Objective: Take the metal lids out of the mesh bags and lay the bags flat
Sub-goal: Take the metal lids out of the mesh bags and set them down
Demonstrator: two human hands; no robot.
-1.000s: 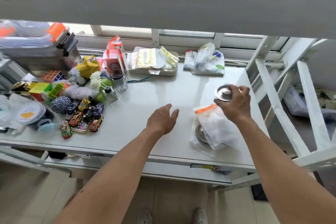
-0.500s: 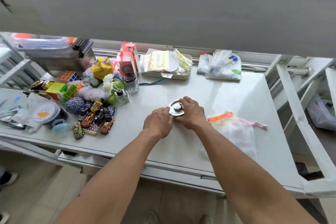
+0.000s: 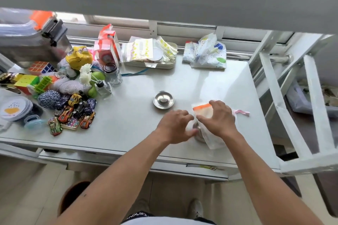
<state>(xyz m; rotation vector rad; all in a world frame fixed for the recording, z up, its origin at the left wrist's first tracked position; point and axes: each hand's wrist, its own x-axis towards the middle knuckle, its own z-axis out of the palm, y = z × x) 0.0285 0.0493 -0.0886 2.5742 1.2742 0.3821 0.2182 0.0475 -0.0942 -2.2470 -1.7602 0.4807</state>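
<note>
Both hands on the mesh bag [image 3: 213, 139]: left hand [image 3: 174, 126] and right hand [image 3: 218, 118], fingers spread open. One metal lid [image 3: 163, 99] sits free on the bench [image 3: 128, 126].

White table [image 3: 210, 82]: one metal lid [image 3: 163, 100] lying free near the centre, knob up. Just beside it, a mesh bag [image 3: 213, 137] with orange trim [image 3: 201, 106], metal showing beneath. Left hand [image 3: 174, 126] and right hand [image 3: 218, 118] both on the bag, fingers spread. Toy cars [image 3: 73, 111] heaped at left.
</note>
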